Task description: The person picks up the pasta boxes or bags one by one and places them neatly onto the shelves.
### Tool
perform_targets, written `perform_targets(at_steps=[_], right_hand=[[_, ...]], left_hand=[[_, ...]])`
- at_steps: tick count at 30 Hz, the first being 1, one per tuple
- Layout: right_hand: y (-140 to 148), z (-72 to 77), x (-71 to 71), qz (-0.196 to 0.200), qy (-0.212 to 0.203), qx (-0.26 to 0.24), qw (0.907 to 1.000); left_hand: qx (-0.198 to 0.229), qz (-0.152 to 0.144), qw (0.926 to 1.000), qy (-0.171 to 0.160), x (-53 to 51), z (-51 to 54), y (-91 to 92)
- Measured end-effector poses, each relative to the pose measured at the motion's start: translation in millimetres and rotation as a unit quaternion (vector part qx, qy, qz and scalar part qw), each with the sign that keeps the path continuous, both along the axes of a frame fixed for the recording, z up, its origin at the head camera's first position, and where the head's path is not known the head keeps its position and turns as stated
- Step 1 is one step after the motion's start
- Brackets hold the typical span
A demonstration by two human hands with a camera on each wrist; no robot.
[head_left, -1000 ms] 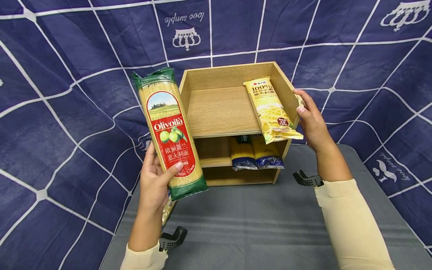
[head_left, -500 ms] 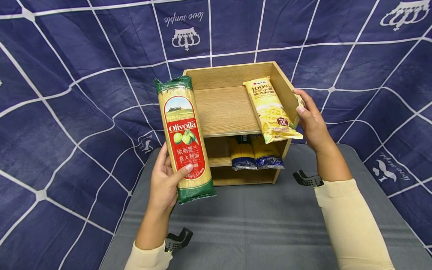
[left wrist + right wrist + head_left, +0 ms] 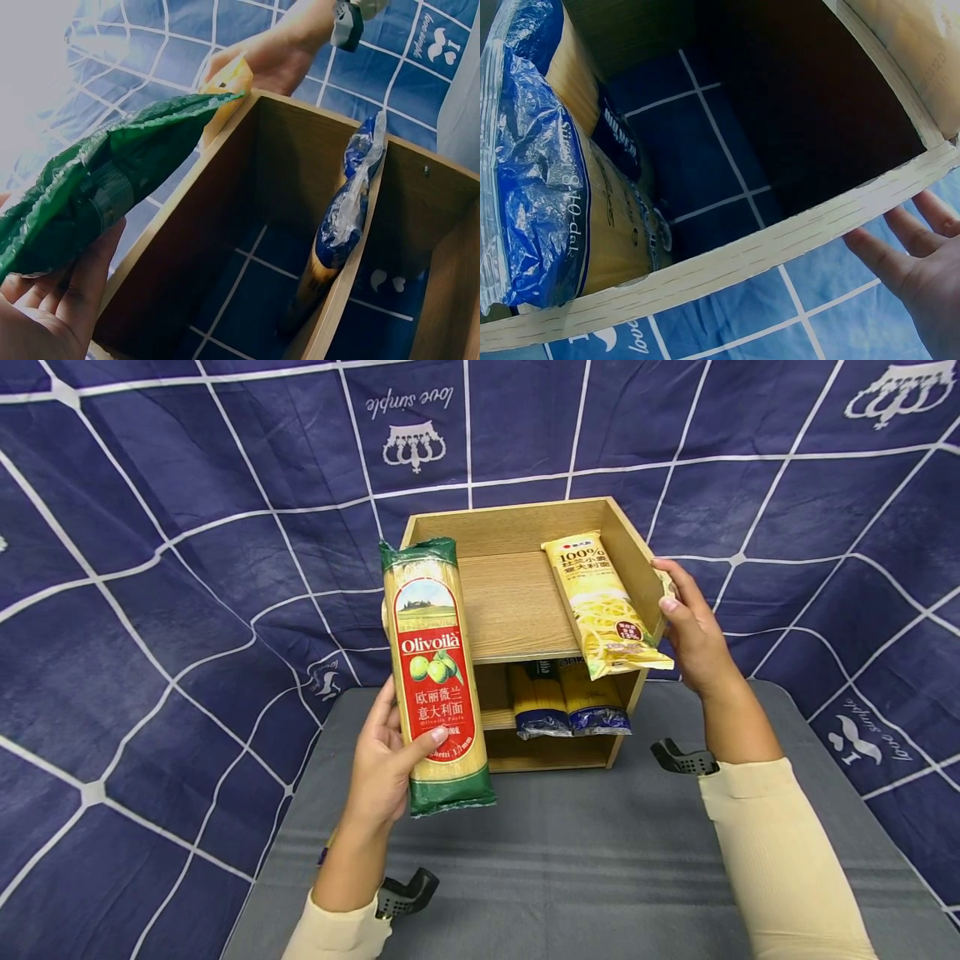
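Observation:
My left hand (image 3: 382, 768) holds a green-ended spaghetti pack with a red label (image 3: 435, 685), thumb on its front, in front of the left part of the wooden shelf (image 3: 506, 602). In the left wrist view the pack's green end (image 3: 112, 180) is beside the shelf's edge. My right hand (image 3: 697, 639) touches the outside of the shelf's right wall; in the right wrist view its fingers (image 3: 900, 247) are extended against the board. A yellow pasta pack (image 3: 600, 602) lies on the top level by the right wall, its lower end over the front edge.
Two blue-ended pasta packs (image 3: 542, 720) lie side by side on the middle level at the right, their ends jutting out. A sliver of another packet (image 3: 326, 852) shows beside my left forearm on the grey tabletop (image 3: 570, 860). Blue patterned cloth (image 3: 517, 427) hangs behind.
My left hand has carried the green-ended pack to the right, turning it more upright, so it overlaps the shelf's left part more. My right hand and the yellow pack have stayed put.

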State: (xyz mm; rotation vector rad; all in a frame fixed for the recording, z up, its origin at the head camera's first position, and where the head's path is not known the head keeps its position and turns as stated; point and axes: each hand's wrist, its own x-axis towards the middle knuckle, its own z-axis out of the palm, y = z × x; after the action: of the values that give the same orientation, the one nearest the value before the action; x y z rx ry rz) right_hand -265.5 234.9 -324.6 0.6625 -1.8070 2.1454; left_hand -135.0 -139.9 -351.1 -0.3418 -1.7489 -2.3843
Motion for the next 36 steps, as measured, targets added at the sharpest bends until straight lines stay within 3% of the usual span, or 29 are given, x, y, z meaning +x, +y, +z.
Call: perform_targets(at_steps=[12, 26, 36], right_hand=[[0.1, -0.4, -0.8, 0.001, 0.004, -0.004, 1.0000], [-0.4, 0.4, 1.0, 0.002, 0.005, -0.001, 1.0000], [-0.4, -0.4, -0.4, -0.002, 0.003, 0.002, 1.0000]], left_hand=[[0.002, -0.026, 0.9995, -0.017, -4.2, -3.3, 9.9], [0.027, -0.072, 0.9959, -0.049, -11.9, 0.6, 23.0], [0.036, -0.084, 0.9940, -0.060, -14.9, 2.1, 31.2]])
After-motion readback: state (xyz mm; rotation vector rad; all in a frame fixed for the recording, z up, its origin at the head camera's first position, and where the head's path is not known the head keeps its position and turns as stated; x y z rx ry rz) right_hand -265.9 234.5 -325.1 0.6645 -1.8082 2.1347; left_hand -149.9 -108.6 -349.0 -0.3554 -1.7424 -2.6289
